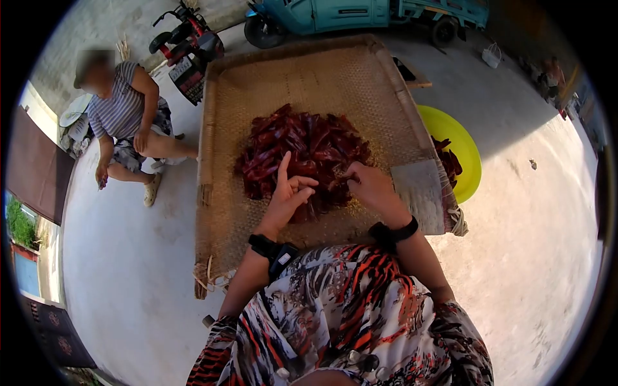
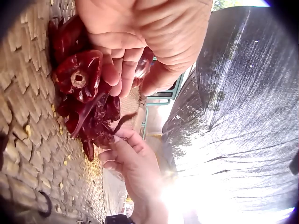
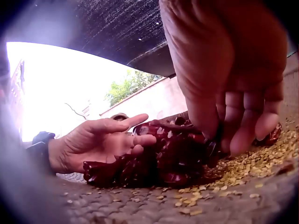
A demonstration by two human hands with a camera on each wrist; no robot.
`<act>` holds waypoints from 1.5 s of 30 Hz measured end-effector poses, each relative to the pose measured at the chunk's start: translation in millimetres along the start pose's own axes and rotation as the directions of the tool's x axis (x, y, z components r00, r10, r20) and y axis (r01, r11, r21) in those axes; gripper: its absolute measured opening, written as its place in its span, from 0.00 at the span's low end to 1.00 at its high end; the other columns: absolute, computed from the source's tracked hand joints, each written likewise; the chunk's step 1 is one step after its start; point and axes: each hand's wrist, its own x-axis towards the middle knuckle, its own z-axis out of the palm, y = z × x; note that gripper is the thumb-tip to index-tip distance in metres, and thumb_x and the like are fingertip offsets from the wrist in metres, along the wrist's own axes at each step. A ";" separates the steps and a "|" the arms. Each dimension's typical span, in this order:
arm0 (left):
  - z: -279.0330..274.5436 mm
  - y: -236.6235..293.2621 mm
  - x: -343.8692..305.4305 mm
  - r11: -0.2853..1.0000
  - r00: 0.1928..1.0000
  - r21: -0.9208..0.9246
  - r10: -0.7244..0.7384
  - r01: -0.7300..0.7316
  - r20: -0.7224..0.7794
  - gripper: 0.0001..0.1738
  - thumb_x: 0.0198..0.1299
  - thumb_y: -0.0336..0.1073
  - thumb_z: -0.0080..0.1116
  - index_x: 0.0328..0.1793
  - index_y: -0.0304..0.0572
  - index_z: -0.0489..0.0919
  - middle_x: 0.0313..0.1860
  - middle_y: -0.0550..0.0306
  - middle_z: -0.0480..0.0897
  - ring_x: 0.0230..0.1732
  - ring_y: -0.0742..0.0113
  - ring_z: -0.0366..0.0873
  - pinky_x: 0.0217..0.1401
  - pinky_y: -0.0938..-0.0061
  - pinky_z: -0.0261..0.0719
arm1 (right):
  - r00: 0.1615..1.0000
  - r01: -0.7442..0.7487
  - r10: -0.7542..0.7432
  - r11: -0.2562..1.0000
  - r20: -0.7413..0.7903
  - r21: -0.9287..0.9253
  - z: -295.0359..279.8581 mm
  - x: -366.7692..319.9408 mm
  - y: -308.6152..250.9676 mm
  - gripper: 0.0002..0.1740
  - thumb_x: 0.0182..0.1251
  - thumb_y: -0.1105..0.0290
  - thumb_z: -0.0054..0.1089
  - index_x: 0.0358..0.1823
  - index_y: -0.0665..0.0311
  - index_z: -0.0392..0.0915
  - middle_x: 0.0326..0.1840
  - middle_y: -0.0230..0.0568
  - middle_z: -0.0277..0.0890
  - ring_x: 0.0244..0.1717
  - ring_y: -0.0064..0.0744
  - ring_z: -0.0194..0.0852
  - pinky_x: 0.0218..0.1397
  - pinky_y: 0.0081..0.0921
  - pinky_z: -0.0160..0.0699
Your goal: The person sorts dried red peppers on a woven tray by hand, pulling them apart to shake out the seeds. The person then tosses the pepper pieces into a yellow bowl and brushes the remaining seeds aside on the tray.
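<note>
A heap of dried red chili peppers [image 1: 322, 135] lies in the middle of a large woven tray [image 1: 283, 77], with pale seeds [image 3: 252, 163] scattered about it. My left hand [image 1: 287, 198] is over the near left part of the heap, index finger extended and the other fingers loosely bent. In the left wrist view its fingertips are close by a chili with a round hole at its stem end [image 2: 78, 78]. My right hand [image 1: 376, 190], at the heap's right side, pinches a dark red chili pepper [image 2: 103, 136] between thumb and index finger.
A flat grey board [image 1: 417, 193] lies on the tray's right edge. Beyond it stands a yellow basin [image 1: 465, 138] holding more chilies. Someone in a striped top [image 1: 125, 106] sits to the left. A red scooter [image 1: 187, 55] and a teal three-wheeler [image 1: 347, 16] stand behind.
</note>
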 end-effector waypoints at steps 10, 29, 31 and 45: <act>-0.5 -5.5 2.2 1.000 0.993 -0.019 -0.014 0.012 -0.113 0.35 0.68 0.32 0.56 0.74 0.47 0.50 0.50 0.45 0.82 0.44 0.66 0.80 0.43 0.73 0.79 | 0.847 -0.220 0.241 0.970 -0.475 0.100 -107.5 -13.6 47.0 0.15 0.61 0.68 0.62 0.48 0.64 0.77 0.36 0.44 0.82 0.39 0.40 0.81 0.44 0.34 0.77; -0.9 11.0 -6.9 0.993 0.987 0.104 -0.063 0.048 0.146 0.24 0.66 0.35 0.58 0.67 0.49 0.66 0.51 0.55 0.81 0.52 0.71 0.74 0.54 0.74 0.69 | 0.945 0.325 -0.324 0.946 -0.032 0.003 6.7 -5.0 -29.1 0.22 0.64 0.63 0.62 0.59 0.59 0.73 0.44 0.48 0.77 0.45 0.45 0.80 0.45 0.35 0.77; 2.9 14.3 -7.4 0.996 0.992 0.087 -0.018 0.007 0.127 0.25 0.67 0.36 0.57 0.69 0.48 0.66 0.52 0.56 0.80 0.52 0.71 0.74 0.54 0.73 0.69 | 0.948 0.316 -0.316 0.949 -0.042 0.001 10.2 -4.5 -27.7 0.21 0.62 0.63 0.63 0.56 0.59 0.75 0.44 0.49 0.76 0.44 0.47 0.79 0.43 0.38 0.77; -0.2 1.0 -3.6 0.996 0.998 0.089 -0.034 0.030 0.051 0.23 0.68 0.35 0.56 0.68 0.44 0.70 0.64 0.56 0.69 0.50 0.69 0.75 0.51 0.72 0.75 | 0.759 0.146 0.632 0.063 -0.153 0.987 -84.2 -7.3 63.4 0.15 0.71 0.65 0.58 0.53 0.64 0.77 0.36 0.29 0.80 0.34 0.21 0.78 0.35 0.21 0.76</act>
